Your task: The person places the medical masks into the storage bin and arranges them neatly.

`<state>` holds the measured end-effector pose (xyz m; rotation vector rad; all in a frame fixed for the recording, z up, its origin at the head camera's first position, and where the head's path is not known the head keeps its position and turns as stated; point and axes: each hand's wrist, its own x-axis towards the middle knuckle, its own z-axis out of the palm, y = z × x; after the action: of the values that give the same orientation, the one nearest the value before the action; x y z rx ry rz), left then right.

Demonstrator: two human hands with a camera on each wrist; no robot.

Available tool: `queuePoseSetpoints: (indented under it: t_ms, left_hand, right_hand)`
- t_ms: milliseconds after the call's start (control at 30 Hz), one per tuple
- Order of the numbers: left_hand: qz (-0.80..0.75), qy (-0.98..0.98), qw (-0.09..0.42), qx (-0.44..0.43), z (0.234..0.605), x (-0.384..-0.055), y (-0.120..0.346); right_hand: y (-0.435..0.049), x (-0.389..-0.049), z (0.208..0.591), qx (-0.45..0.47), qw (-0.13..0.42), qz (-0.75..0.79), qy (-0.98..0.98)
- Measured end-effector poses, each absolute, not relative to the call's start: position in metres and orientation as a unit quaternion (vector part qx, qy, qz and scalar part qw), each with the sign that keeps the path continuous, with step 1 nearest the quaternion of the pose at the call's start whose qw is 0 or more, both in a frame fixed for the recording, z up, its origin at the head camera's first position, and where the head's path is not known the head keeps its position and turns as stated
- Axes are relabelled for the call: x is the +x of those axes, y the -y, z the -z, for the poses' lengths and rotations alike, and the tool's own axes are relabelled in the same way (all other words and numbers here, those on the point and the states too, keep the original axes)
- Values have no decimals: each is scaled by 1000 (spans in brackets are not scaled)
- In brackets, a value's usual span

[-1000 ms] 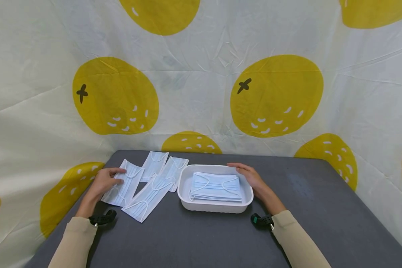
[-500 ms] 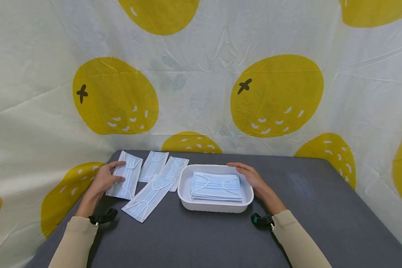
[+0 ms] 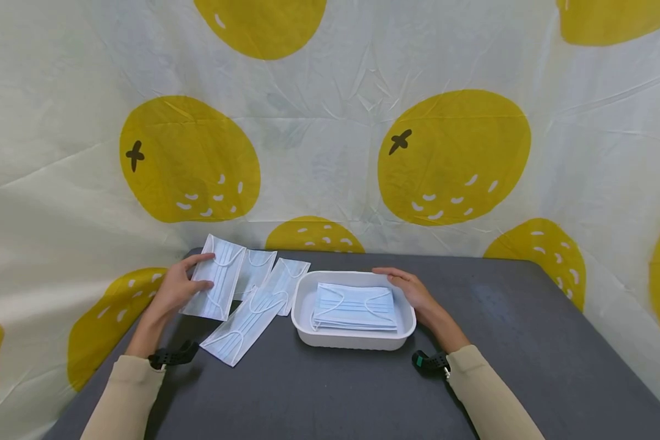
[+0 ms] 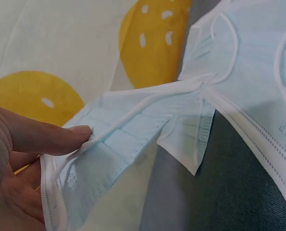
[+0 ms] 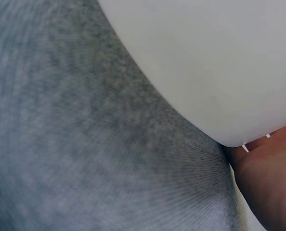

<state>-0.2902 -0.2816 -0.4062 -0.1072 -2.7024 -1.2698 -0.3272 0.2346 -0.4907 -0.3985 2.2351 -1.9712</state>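
Observation:
My left hand pinches a pale blue face mask between thumb and fingers, with the mask raised and tilted. In the left wrist view the thumb presses on the white ear loop side of this mask, and the other fingers are partly hidden behind it. A white plastic tub holds a stack of folded masks. My right hand rests against the tub's far right corner, fingers extended along the rim. In the right wrist view, its palm lies by the tub wall.
Left of the tub lie more masks on the dark grey table: a long slanted one, one under its upper end, and one farther back. A curtain with yellow fruit prints hangs behind the table.
My left hand has lifted the leftmost mask off the table and moved it slightly up and to the right. The right hand and the tub stay in place.

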Motion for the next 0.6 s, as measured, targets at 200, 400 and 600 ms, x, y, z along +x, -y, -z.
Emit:
queuePoseSetpoints:
  t_ms: [200,400,600]
  left_hand:
    - [420,902,84,-46,399,-288,271]
    - [420,900,94,-62,396,-286,262]
    - [415,903,92,-58,395,-286,254]
  right_hand:
    - [-235,-327,489,-127,68,650,-746]
    - [-236,-327,488,-129,66,648,-747]
    - [-236,-329,486,-133,62,644,-751]
